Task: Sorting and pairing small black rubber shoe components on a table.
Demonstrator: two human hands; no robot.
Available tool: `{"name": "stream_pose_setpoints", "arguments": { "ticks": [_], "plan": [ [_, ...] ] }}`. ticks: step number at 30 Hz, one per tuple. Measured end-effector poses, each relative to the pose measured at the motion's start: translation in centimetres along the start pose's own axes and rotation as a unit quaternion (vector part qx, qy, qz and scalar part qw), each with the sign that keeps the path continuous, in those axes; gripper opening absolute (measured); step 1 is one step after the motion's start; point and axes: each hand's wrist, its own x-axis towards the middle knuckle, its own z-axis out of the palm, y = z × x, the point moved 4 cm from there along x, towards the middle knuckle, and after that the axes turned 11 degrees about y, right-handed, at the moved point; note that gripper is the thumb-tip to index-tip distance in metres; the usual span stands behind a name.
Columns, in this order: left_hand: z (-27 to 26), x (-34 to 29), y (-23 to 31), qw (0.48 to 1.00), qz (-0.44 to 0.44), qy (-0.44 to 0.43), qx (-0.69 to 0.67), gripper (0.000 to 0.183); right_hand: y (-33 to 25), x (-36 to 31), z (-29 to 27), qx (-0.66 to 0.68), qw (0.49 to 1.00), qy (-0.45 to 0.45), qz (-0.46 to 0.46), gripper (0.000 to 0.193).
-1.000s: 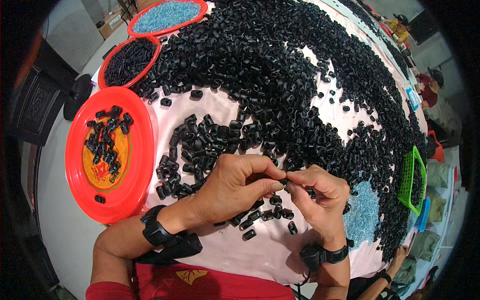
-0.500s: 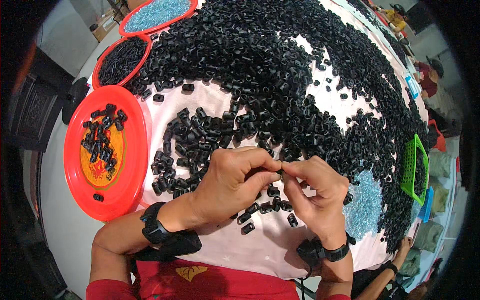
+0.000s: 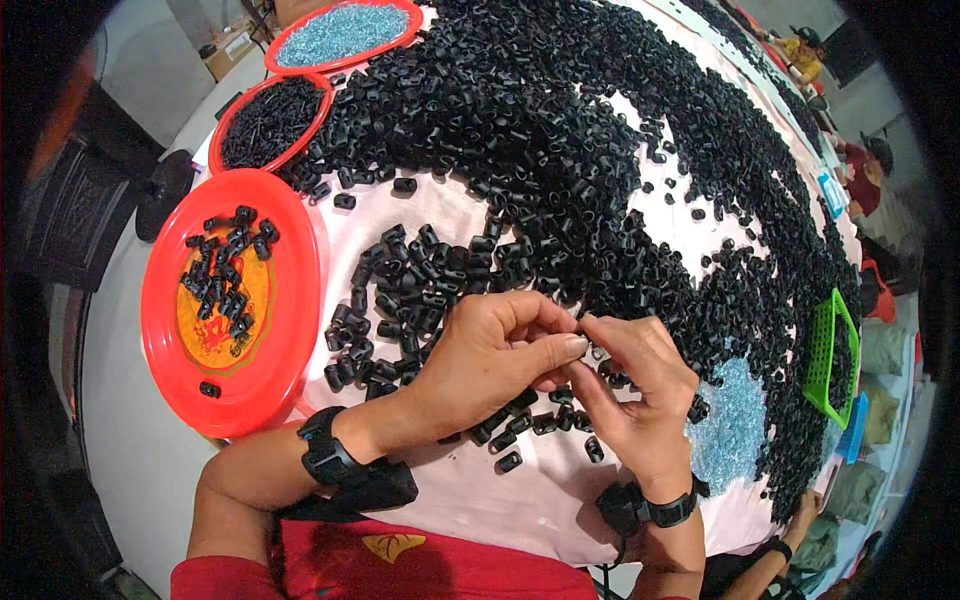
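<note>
Over the near part of the table my left hand point(image 3: 500, 350) and my right hand point(image 3: 637, 390) meet, thumbs and fingertips pinched together. Whatever small piece sits between them is mostly covered by the fingers; I cannot make it out. Beneath and around both hands lie loose short black plastic tube-like pieces point(image 3: 508, 462), which run into a broad heap point(image 3: 520, 140) farther back. On the left stands a red oval tray point(image 3: 178, 370) with a cluster of black pieces point(image 3: 222, 275) on its orange patterned middle.
Behind the tray are a red dish of thin black parts point(image 3: 268, 122) and another of clear bluish bits point(image 3: 343, 36). A pile of similar clear bits point(image 3: 728, 425) lies right of my right hand. Farther right stands a green basket point(image 3: 822, 360); another person's arm point(image 3: 775, 560) reaches in below.
The view has shifted slightly, so the tray and dishes appear farther right. My fingers have changed their pinch, with the left fingertips now curled beneath the thumb.
</note>
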Motion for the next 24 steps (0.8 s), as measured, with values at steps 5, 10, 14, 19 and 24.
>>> {"name": "stream_pose_setpoints", "arguments": {
  "ticks": [5,10,14,19,24],
  "plan": [
    [-0.1,0.1,0.1,1.0,-0.01,-0.024,-0.001,0.017,-0.1,-0.5,0.2,-0.008,0.999,0.021,-0.034,0.04],
    [0.2,-0.1,0.2,0.999,-0.012,-0.034,0.001,0.017,-0.1,-0.6,0.3,0.009,1.0,0.022,-0.003,0.044],
    [0.3,-0.2,-0.2,0.998,-0.007,-0.041,-0.036,0.017,0.2,-0.6,0.7,0.009,1.0,0.004,0.014,0.047],
    [0.9,-0.2,-0.1,0.998,-0.005,-0.06,-0.033,0.018,0.4,-0.6,0.5,-0.003,1.0,0.013,0.005,0.049],
    [1.1,-0.7,0.2,0.998,0.003,-0.052,-0.039,0.021,0.2,-0.3,0.4,-0.026,0.998,0.029,-0.048,0.047]
  ]
}}
